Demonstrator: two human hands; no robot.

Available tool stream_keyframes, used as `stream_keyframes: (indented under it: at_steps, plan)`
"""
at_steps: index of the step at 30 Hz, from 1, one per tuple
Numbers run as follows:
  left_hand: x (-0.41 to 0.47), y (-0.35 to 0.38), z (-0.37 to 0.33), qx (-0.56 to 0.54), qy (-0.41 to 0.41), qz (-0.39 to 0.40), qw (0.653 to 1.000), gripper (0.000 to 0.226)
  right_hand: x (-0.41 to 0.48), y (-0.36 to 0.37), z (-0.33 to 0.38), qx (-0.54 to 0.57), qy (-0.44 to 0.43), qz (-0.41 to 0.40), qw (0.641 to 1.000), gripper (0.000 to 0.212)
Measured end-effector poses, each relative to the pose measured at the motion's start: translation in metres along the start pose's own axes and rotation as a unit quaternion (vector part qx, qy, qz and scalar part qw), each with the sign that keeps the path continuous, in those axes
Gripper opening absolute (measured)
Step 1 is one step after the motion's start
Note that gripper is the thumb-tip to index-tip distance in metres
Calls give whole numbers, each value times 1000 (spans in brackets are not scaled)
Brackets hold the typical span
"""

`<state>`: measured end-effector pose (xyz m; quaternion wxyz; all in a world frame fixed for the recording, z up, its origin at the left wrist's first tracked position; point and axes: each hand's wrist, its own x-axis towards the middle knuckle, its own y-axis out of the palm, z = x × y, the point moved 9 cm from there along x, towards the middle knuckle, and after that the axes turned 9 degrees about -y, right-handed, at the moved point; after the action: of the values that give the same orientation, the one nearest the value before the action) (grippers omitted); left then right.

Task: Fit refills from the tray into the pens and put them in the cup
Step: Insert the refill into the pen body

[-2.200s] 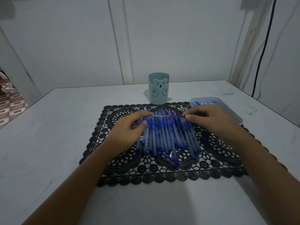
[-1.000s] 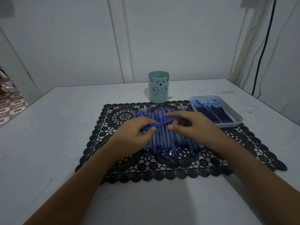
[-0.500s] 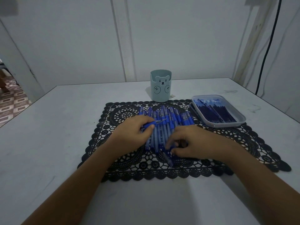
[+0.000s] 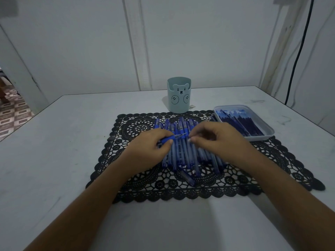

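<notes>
A pile of blue pens [image 4: 183,154] lies on the black lace mat [image 4: 137,127]. My left hand [image 4: 148,149] grips one blue pen [image 4: 169,139] across the pile, its thin tip pointing right. My right hand [image 4: 219,140] is curled just right of that tip, thumb and forefinger pinched on something too small to make out. The pale blue bear cup [image 4: 178,100] stands upright behind the mat; its inside is hidden. A white tray [image 4: 269,135] at the right holds several dark blue refills [image 4: 243,122].
A loose blue pen part [image 4: 187,177] lies on the mat in front of the pile. The white table [image 4: 54,160] ends at the left edge, with a tiled floor beyond. A black cable [image 4: 297,57] hangs down the right wall.
My right hand dipped to the near end of the pile, then rose back beside the pen tip. My left hand kept hold of its pen.
</notes>
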<state>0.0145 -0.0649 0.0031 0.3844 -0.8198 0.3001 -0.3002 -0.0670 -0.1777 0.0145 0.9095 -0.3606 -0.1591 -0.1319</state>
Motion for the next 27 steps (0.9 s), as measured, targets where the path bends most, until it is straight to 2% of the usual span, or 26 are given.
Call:
stream_keyframes:
  at_steps: [4, 9, 17, 20, 24, 25, 27]
  plan:
    - [0, 2, -2, 2, 5, 6, 1000, 24, 1, -8, -4, 83, 13, -90, 992, 13]
    - [-1, 2, -4, -4, 6, 4, 1000, 25, 0, -12, -12, 65, 25, -127, 989, 10]
    - [-1, 4, -9, -20, 13, 8, 1000, 23, 1, 3, -8, 112, 14, -79, 990, 13]
    - [-2, 6, -13, -14, 23, 9, 1000, 23, 0, 9, -9, 53, 12, -64, 996, 17]
    - [-4, 9, -17, 4, 43, 12, 999, 22, -2, 13, -8, -27, 12, -49, 998, 36]
    - [-4, 9, -17, 6, 44, 13, 999, 22, -2, 13, -7, -29, 10, -41, 999, 35]
    - [-4, 9, -18, 6, 47, 13, 999, 22, -1, 16, -8, -1, 8, -8, 1000, 20]
